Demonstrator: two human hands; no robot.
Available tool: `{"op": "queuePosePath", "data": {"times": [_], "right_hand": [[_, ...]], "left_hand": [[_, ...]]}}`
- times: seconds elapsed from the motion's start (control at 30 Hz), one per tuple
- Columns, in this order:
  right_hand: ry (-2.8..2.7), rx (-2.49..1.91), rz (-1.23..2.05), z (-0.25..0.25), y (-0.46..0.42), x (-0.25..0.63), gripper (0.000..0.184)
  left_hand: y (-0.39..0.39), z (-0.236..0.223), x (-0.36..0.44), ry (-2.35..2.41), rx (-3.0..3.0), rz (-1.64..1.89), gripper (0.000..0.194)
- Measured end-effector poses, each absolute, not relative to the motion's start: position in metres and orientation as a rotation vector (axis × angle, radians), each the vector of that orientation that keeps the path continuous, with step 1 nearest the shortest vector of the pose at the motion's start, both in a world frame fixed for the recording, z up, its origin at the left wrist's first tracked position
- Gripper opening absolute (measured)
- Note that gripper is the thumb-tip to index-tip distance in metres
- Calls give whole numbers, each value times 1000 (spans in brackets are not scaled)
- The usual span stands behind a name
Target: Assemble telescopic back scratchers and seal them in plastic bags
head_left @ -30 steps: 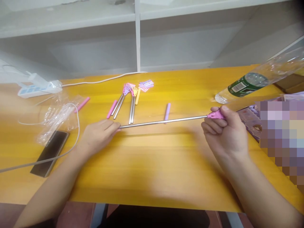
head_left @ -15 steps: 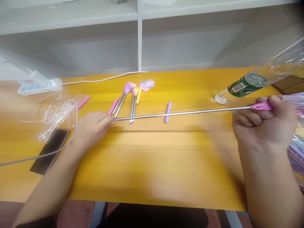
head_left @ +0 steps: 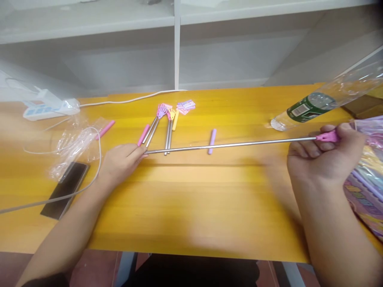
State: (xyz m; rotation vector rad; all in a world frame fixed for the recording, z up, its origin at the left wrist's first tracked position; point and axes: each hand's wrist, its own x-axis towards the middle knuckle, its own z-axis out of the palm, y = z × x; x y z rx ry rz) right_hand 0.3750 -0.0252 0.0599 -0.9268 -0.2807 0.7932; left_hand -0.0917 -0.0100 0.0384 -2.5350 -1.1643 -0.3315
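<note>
A telescopic back scratcher (head_left: 239, 144) is stretched out long between my hands, level above the table. My left hand (head_left: 122, 161) is closed on the left end of its metal rod. My right hand (head_left: 321, 159) is closed around the pink head at the other end, fingers curled. Behind the rod lie several short back scratchers with a purple head (head_left: 162, 111) and a yellow head (head_left: 171, 114) among them. A pink handle tube (head_left: 143, 135) rests near my left hand, a yellow tube (head_left: 175, 120) farther back, and a purple tube (head_left: 212, 141) behind the rod's middle.
A clear bottle with a green label (head_left: 311, 107) lies at the right, near packaged goods (head_left: 366, 195). On the left are a phone (head_left: 64, 191), clear plastic wrappers (head_left: 76, 147), another pink tube (head_left: 106, 129), a white power strip (head_left: 50, 108) and a cable (head_left: 100, 159). Small cards (head_left: 186, 105) lie at the back.
My right hand has shifted slightly left with the pink head, uncovering more of the packages at the right. My left hand keeps its hold on the rod's end.
</note>
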Motion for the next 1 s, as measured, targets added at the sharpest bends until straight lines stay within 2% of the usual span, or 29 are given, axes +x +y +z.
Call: {"op": "queuePosePath", "data": {"times": [0.13,0.4,0.63,0.73,0.9,1.0], "right_hand": [[-286,-945,797,56,-24,380,36],[-443,-900,762,47,-26,396,20],[-330,-957,801,52,-20,405,42],[-341,-1093,817,52,-15,415,40],[-567,-1249,471,44,-7,427,34],[-680,-1335,431,34,-5,433,23]], "left_hand": [[-13,35,-92,-1138,-2558,-402,24],[-14,30,-89,-1117,-2588,-554,17],[-9,27,-89,-1134,-2546,-650,17],[-5,26,-94,-1229,-2484,-695,25],[0,29,-104,-1370,-2390,-685,32],[0,30,-103,-1322,-2425,-630,32]]}}
